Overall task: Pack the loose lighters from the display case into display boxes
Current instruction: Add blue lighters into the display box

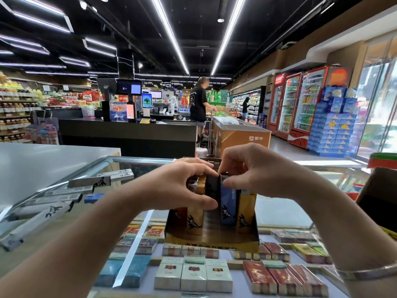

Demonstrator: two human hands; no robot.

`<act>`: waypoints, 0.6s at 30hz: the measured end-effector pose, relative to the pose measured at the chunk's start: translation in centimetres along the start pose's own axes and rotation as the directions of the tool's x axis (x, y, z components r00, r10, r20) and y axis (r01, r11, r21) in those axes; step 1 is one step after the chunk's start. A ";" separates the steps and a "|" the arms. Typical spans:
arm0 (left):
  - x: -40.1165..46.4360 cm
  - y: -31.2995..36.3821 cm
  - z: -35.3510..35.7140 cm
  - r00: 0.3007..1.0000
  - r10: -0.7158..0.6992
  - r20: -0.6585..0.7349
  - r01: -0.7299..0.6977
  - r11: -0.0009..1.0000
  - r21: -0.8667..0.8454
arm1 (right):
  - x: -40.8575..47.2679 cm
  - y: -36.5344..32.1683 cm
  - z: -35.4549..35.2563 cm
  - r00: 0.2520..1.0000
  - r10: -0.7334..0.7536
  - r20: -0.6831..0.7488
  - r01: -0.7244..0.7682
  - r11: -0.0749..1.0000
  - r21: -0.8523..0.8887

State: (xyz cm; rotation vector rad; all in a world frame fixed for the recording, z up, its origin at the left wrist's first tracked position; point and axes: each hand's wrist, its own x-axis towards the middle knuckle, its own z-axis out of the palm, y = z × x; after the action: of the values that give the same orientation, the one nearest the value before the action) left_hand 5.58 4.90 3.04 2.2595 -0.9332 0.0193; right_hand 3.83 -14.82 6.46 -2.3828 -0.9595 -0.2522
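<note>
A gold cardboard display box (211, 241) stands on the glass display case (283, 211), holding upright lighters: orange and gold ones at the left, a blue lighter (228, 208) and a gold one at the right. Between them stands a black lighter (211, 189). My left hand (182, 186) pinches the black lighter from the left, thumb low and fingers on its top. My right hand (253, 168) pinches the top of the blue lighter beside it. The two hands' fingertips nearly touch above the box.
Several long silver boxes (49, 203) and a small blue item (93, 197) lie on the glass at left. Cigarette packs (193, 274) fill the case under the glass. A dark box (378, 198) stands at right. Checkout counter, freezer and people are beyond.
</note>
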 end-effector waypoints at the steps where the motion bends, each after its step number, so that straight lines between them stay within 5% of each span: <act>1: 0.0 0.0 0.0 1.000 0.002 -0.003 -0.002 1.000 0.006 | 0.0 -0.1 0.0 1.000 0.001 0.007 -0.001 1.000 -0.006; 18: 0.1 0.0 0.0 0.999 -0.010 -0.031 0.012 0.997 0.074 | 0.2 0.6 0.2 0.986 0.119 0.116 -0.110 0.991 -0.077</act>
State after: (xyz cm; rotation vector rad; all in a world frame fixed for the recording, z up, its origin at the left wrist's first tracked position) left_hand 5.65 4.85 3.08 2.3260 -0.9178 0.0840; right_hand 4.36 -15.01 6.13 -2.5321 -0.8761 -0.1011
